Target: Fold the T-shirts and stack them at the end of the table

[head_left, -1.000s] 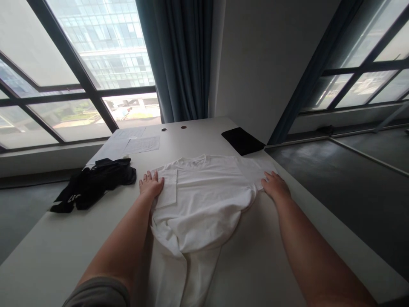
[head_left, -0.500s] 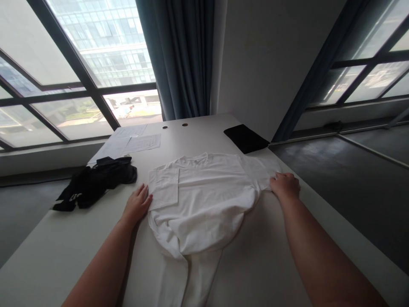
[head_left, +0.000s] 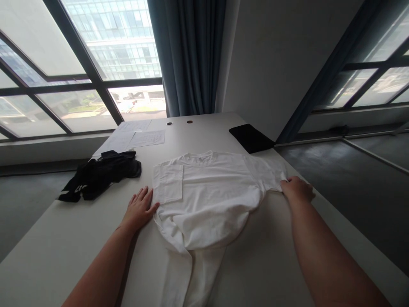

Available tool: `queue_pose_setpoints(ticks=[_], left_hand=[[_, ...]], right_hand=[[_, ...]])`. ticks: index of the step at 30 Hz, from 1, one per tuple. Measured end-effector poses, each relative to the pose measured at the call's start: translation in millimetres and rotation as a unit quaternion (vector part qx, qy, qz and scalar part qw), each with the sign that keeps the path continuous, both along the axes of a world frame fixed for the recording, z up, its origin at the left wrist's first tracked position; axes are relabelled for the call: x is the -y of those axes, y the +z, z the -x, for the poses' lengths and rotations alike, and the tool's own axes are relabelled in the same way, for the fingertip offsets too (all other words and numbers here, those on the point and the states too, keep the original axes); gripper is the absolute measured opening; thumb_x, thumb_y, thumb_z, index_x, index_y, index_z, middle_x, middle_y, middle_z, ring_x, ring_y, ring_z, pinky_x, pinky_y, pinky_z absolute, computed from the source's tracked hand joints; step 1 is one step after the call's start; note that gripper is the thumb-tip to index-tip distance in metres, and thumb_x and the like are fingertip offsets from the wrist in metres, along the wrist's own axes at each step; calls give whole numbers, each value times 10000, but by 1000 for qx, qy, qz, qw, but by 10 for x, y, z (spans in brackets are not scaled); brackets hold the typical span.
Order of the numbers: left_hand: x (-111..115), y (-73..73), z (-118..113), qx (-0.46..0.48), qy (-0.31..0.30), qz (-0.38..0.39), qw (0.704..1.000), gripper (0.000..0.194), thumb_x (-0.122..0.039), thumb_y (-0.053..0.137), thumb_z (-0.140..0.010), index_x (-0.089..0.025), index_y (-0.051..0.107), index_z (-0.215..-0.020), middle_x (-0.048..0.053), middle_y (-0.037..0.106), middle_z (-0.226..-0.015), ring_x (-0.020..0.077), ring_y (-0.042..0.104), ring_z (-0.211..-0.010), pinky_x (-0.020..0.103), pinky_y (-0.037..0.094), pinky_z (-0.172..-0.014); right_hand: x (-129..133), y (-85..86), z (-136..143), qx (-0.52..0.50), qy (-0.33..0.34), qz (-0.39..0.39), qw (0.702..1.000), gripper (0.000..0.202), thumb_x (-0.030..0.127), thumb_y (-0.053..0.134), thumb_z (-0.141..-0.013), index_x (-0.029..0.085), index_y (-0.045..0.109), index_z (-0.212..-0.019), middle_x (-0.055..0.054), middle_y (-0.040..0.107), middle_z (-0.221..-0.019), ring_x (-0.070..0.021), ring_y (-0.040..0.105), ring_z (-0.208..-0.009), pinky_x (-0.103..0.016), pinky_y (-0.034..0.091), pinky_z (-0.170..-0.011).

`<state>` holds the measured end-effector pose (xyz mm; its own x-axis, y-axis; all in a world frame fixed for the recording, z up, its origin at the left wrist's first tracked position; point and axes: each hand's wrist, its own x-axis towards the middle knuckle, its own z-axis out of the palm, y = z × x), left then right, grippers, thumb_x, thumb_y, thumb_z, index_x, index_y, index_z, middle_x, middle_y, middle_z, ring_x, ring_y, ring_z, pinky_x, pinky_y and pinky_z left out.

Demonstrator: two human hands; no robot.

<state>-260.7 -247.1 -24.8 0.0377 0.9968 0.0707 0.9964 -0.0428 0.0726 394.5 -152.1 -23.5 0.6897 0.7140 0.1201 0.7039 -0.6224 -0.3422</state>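
imo a sleeve (head_left: 266, 170) like this wants a gentle pull, low and level, so the white T-shirt (head_left: 217, 187) doesn't skid; shirt's on the table (head_left: 262, 264), between both hands; right hand (head_left: 298, 189) pinches its right cuff; left hand (head_left: 140, 209) grips nothing, fingers spread, thumb at its left edge

Shirt (head_left: 214, 187): on the table (head_left: 262, 256).
Garment (head_left: 108, 171): left of the shirt.
Papers (head_left: 149, 138): behind the garment.
Cloth (head_left: 252, 138): behind the shirt, rightward.
Curtain (head_left: 194, 59): behind the table.
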Motion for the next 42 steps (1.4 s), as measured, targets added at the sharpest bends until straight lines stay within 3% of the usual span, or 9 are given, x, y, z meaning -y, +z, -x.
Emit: queue_pose_setpoints(ticks=[7, 13, 17, 24, 31, 33, 35, 39, 42], left_hand=[[-34, 4, 0, 9, -3, -6, 1000, 729, -575, 453, -965, -203, 403, -1590, 112, 336, -1678, 298, 297, -1553, 492, 221, -1264], [-18, 92, -65, 21, 0, -13, 1000, 689, -509, 471, -966, -226, 409, -1590, 104, 306, -1691, 306, 306, -1548, 520, 242, -1260], [-24, 199, -181, 33, -80, -55, 995, 555, -415, 358, -1024, -266, 489, -1543, 18, 186, -1732, 237, 193, -1590, 443, 244, -1273], [-206, 33, -270, 24, -82, 17, 996, 618, -446, 370, -1034, -228, 379, -1612, 61, 273, -1696, 245, 261, -1568, 446, 228, -1272], [-206, -5, -270, 11, -66, 13, 998, 648, -475, 372, -1032, -217, 349, -1626, 64, 248, -1702, 243, 247, -1573, 447, 217, -1272], [-197, 16, -285, 9, -64, 12, 998, 642, -471, 376, -1031, -218, 360, -1621, 62, 252, -1702, 240, 257, -1570, 443, 217, -1271], [-193, 41, -300, 7, -62, 9, 998, 636, -464, 384, -1029, -228, 364, -1619, 59, 252, -1702, 238, 262, -1569, 441, 214, -1271], [-189, 101, -331, 3, -61, 21, 998, 635, -467, 390, -1031, -232, 359, -1621, 57, 238, -1706, 233, 249, -1573, 435, 198, -1274], [-183, 139, -349, -1, -59, 32, 998, 637, -469, 388, -1035, -227, 348, -1623, 61, 223, -1710, 227, 232, -1578, 428, 196, -1274]], right_hand=[[58, 82, 175, 48, 15, -55, 997, 518, 425, 532, -881, 193, 655, -1327, -242, 597, -1332, -453, 533, -1218, -628, 476, -941], [92, 107, 765, 169, 262, -78, 947, 493, 409, 497, -961, 234, 615, -1407, -149, 497, -1519, -395, 337, -1450, -576, 326, -1149], [46, -31, 1067, 159, 356, 11, 921, 547, 524, 427, -1007, 303, 552, -1491, -98, 394, -1631, -369, 259, -1526, -577, 280, -1194], [-66, -156, 986, 96, 330, 180, 922, 671, 602, 293, -1027, 343, 276, -1646, -59, 181, -1733, -315, 230, -1566, -529, 231, -1243], [-252, 81, 1013, 44, 265, 226, 936, 715, 592, 240, -1020, 263, 274, -1654, -99, 191, -1725, -364, 248, -1553, -656, 261, -1191], [-322, 211, 1319, 57, 261, 215, 940, 724, 588, 270, -1015, 208, 357, -1626, -157, 270, -1693, -410, 302, -1521, -686, 265, -1172], [-388, 351, 1810, 86, 343, 175, 919, 683, 525, 312, -1022, 190, 383, -1613, -131, 263, -1700, -399, 238, -1549, -631, 242, -1208], [-500, 584, 3099, 91, 595, 110, 791, 674, 503, 360, -1030, 180, 360, -1622, -101, 244, -1709, -332, 183, -1577, -508, 199, -1257], [-591, 674, 3984, 71, 658, 109, 741, 718, 559, 366, -1027, 149, 363, -1616, -147, 206, -1711, -332, 177, -1579, -525, 179, -1258]])
